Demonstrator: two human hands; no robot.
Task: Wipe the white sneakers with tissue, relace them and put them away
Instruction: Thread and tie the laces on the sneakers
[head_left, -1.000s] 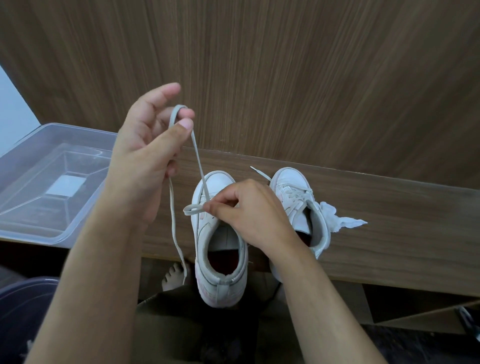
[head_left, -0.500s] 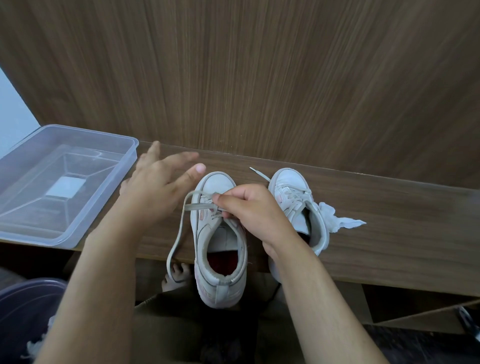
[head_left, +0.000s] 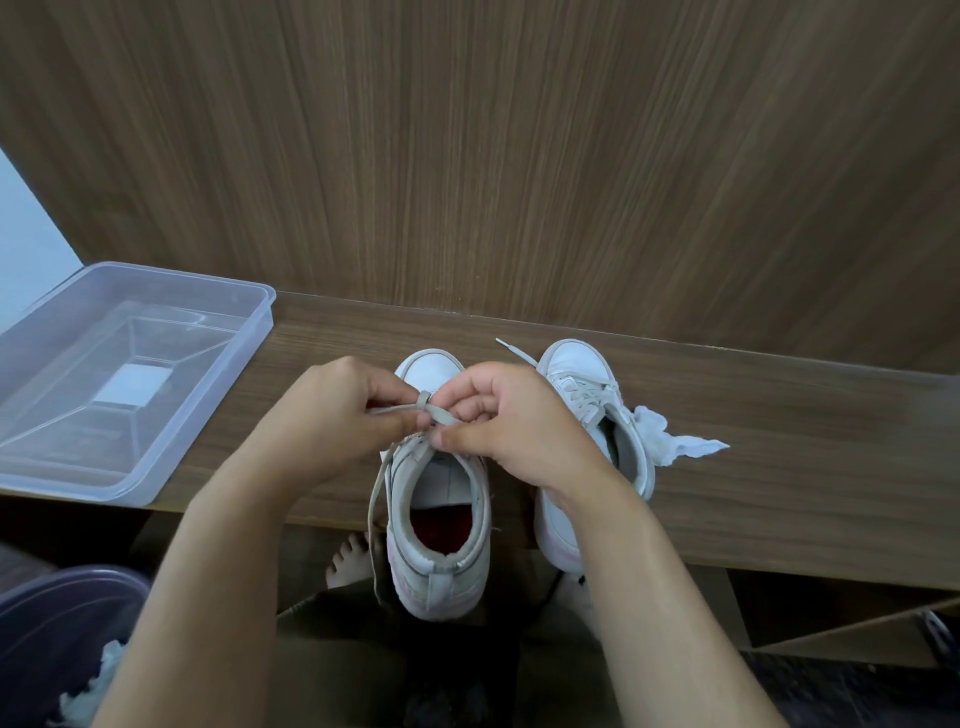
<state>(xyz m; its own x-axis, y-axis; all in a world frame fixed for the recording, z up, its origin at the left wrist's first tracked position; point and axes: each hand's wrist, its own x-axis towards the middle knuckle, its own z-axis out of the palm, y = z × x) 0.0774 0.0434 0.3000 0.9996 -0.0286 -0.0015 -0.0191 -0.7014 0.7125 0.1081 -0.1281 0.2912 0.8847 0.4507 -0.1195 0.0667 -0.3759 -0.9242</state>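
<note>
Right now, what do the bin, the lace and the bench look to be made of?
Bin: clear plastic, glossy; its floor and the bench show through its walls. Lace: flat woven fabric, matte greyish, and it bends limply where the left hand and right hand pinch it. Bench: wood grain with a smooth satin look; whether solid wood or laminate, I cannot tell.

The hands (head_left: 415, 421) hide the knot and eyelets; the box (head_left: 156, 467) is cut off at left.
</note>
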